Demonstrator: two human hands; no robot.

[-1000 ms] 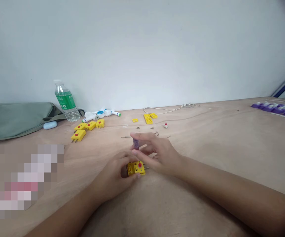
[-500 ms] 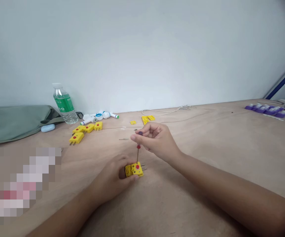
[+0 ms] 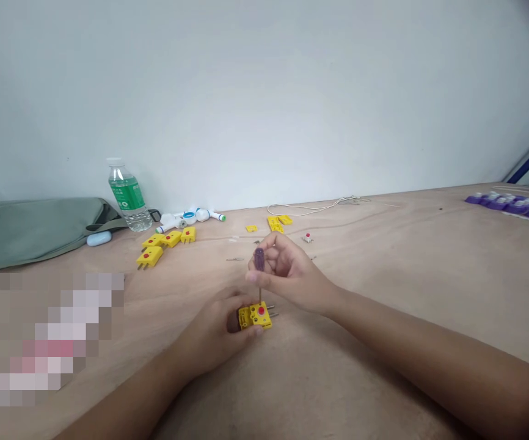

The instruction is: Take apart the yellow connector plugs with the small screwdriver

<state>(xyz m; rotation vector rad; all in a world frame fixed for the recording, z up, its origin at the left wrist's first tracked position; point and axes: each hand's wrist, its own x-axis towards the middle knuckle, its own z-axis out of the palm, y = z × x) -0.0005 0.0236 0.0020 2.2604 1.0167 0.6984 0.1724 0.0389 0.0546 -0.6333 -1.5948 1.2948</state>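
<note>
Our left hand point(image 3: 221, 324) grips the yellow pronged plug point(image 3: 259, 318), right hand point(image 3: 295, 274) the purple-handled screwdriver point(image 3: 259, 260); if the plug twists, we could slip off.

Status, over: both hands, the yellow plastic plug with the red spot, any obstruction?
Left hand gripping yellow plug. Right hand holding slim purple-handled screwdriver upright, shaft pointing at plug. Slender grey metal piece lying beyond, not in the way.
</note>
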